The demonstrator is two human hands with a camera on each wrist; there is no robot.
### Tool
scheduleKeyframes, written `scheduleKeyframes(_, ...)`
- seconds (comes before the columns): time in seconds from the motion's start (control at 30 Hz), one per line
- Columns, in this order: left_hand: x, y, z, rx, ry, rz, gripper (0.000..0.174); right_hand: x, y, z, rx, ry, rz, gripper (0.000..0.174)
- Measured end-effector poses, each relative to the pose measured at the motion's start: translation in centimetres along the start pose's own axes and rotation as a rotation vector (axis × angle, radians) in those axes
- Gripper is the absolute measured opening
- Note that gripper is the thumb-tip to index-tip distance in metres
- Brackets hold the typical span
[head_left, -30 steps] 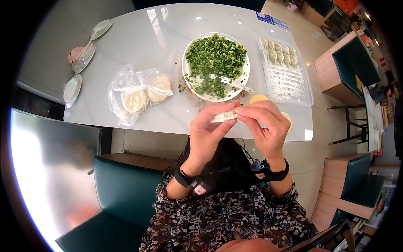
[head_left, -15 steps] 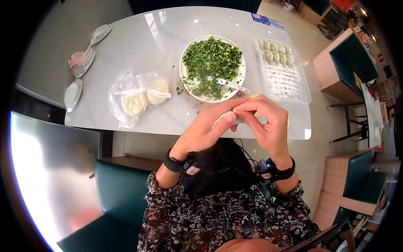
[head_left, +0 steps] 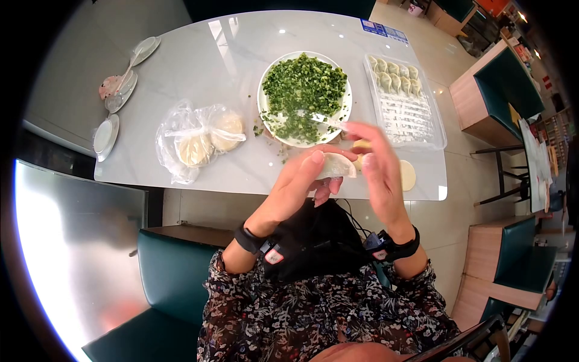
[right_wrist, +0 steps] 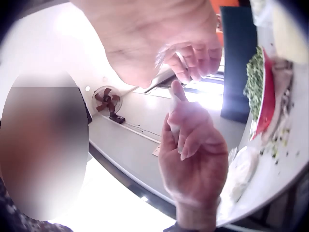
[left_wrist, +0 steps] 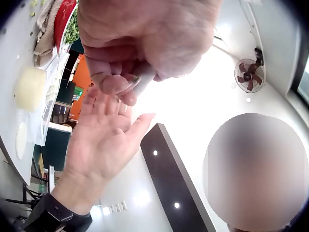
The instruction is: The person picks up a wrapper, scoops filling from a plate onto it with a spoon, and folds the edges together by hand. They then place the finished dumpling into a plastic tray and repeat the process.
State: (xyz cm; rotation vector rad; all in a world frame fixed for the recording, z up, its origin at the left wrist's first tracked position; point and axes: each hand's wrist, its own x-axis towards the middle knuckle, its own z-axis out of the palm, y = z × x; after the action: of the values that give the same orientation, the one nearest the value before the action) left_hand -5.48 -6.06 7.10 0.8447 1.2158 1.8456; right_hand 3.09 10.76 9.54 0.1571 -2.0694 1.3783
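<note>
A folded, pale dumpling (head_left: pixel 335 166) with greenish filling showing through its skin is held in my left hand (head_left: pixel 294 181), between thumb and fingers, near the table's front edge. My right hand (head_left: pixel 382 178) is just to its right, fingers lifted off it and loosely extended, slightly blurred. In the left wrist view the right hand (left_wrist: pixel 101 137) shows its bare palm. The right wrist view has the left hand (right_wrist: pixel 195 150) gripping the dumpling's thin edge. Round dough wrappers (head_left: pixel 408 175) lie beside and partly behind the right hand.
Beyond the hands stands a white plate (head_left: pixel 262 108) heaped with chopped greens (head_left: pixel 304 78), a white-handled utensil (head_left: pixel 329 120) resting in it. At right, a clear tray (head_left: pixel 437 146) holds two rows of dumplings (head_left: pixel 395 81). A plastic bag of dough (head_left: pixel 196 149) lies left; small dishes (head_left: pixel 105 136) line the left edge.
Both hands were pinching the dumpling's edge together. Now the right hand has let go and moved right, uncovering a wrapper, while the left hand keeps the dumpling, its curved side in view.
</note>
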Motion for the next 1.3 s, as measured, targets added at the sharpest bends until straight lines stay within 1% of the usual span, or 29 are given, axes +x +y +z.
scheduleKeyframes(0.03, 0.0, -0.3, 0.1, -0.044, 0.009, -0.005, 0.051, -0.4, -0.1, 0.3, 0.297, -0.132, 0.207, 0.029)
scheduleKeyframes(0.07, 0.0, -0.4, 0.3, -0.088, 0.018, -0.011, 0.049, -0.5, 0.0, 0.6, 0.297, -0.131, 0.208, 0.029)
scheduleKeyframes(0.17, -0.2, -0.2, 1.5, -0.131, 0.064, -0.062, 0.047, -0.3, -0.5, 1.0, 0.581, -0.292, 0.585, 0.037)
scheduleKeyframes(0.2, -0.2, -0.4, 1.4, -0.131, 0.064, -0.063, 0.047, -0.4, -0.1, 1.1, 0.582, -0.292, 0.586, 0.037)
scheduleKeyframes(0.27, -0.2, -0.9, 1.3, -0.158, 0.082, -0.067, 0.046, -0.6, 0.9, 1.6, 0.703, -0.306, 0.545, 0.039)
scheduleKeyframes(0.3, -0.2, -1.0, 1.2, -0.158, 0.083, -0.067, 0.046, -0.5, 0.9, 1.7, 0.704, -0.306, 0.546, 0.039)
scheduleKeyframes(0.37, -0.3, -1.2, 1.3, -0.142, 0.087, -0.103, 0.046, -0.4, 0.6, 1.8, 0.795, -0.294, 0.612, 0.042)
scheduleKeyframes(0.5, -0.1, -0.9, 2.3, -0.167, 0.141, -0.088, 0.044, -0.2, 0.9, 1.8, 0.761, -0.318, 0.542, 0.040)
scheduleKeyframes(0.57, -0.1, -0.6, 2.9, -0.200, 0.247, -0.125, 0.040, -0.1, 0.5, 1.3, 0.765, -0.362, 0.623, 0.036)
scheduleKeyframes(0.6, 0.0, -0.7, 3.2, -0.200, 0.245, -0.127, 0.040, -0.2, 0.5, 1.4, 0.765, -0.359, 0.623, 0.036)
scheduleKeyframes(0.67, 0.1, -0.9, 3.5, -0.118, 0.289, -0.011, 0.039, -0.6, 0.5, 1.9, 0.692, -0.289, 0.548, 0.034)
scheduleKeyframes(0.7, -0.1, -1.3, 3.3, -0.118, 0.289, -0.015, 0.039, -0.7, 0.5, 2.2, 0.694, -0.286, 0.551, 0.034)
scheduleKeyframes(0.77, -0.5, -2.6, 2.5, -0.096, 0.264, -0.098, 0.039, -0.8, 0.4, 2.5, 0.595, -0.248, 0.507, 0.035)
scheduleKeyframes(0.8, -0.6, -2.9, 2.6, -0.096, 0.262, -0.099, 0.039, -0.7, 0.3, 2.7, 0.594, -0.246, 0.507, 0.035)
scheduleKeyframes(0.87, -0.7, -3.7, 3.0, -0.087, 0.342, -0.020, 0.042, -0.7, 0.0, 2.8, 0.584, -0.218, 0.528, 0.033)
scheduleKeyframes(0.9, -0.7, -4.1, 2.9, -0.088, 0.341, -0.020, 0.042, -0.8, 0.1, 2.8, 0.583, -0.218, 0.528, 0.033)
scheduleKeyframes(0.97, -0.7, -4.8, 2.5, -0.137, 0.263, 0.092, 0.039, -0.8, 0.4, 2.9, 0.550, -0.214, 0.483, 0.032)
scheduleKeyframes(1.0, -0.6, -5.1, 2.4, -0.136, 0.263, 0.093, 0.039, -0.7, 0.4, 2.9, 0.550, -0.214, 0.482, 0.032)
scheduleKeyframes(1.07, -0.4, -5.6, 2.6, 0.024, 0.294, 0.240, 0.038, -0.5, 0.2, 2.8, 0.576, -0.222, 0.481, 0.032)
scheduleKeyframes(1.1, -0.3, -5.7, 2.7, 0.025, 0.292, 0.241, 0.038, -0.5, 0.2, 2.7, 0.576, -0.221, 0.479, 0.032)
scheduleKeyframes(1.17, -0.3, -5.7, 3.1, 0.214, 0.401, 0.266, 0.036, -0.6, 0.3, 2.7, 0.677, -0.194, 0.494, 0.027)
scheduleKeyframes(1.2, -0.2, -5.5, 3.1, 0.215, 0.398, 0.267, 0.036, -0.6, 0.3, 2.7, 0.677, -0.191, 0.492, 0.027)
scheduleKeyframes(1.3, -0.3, -4.3, 3.1, 0.051, 0.377, 0.065, 0.036, -0.8, 0.3, 2.8, 0.677, -0.181, 0.456, 0.026)
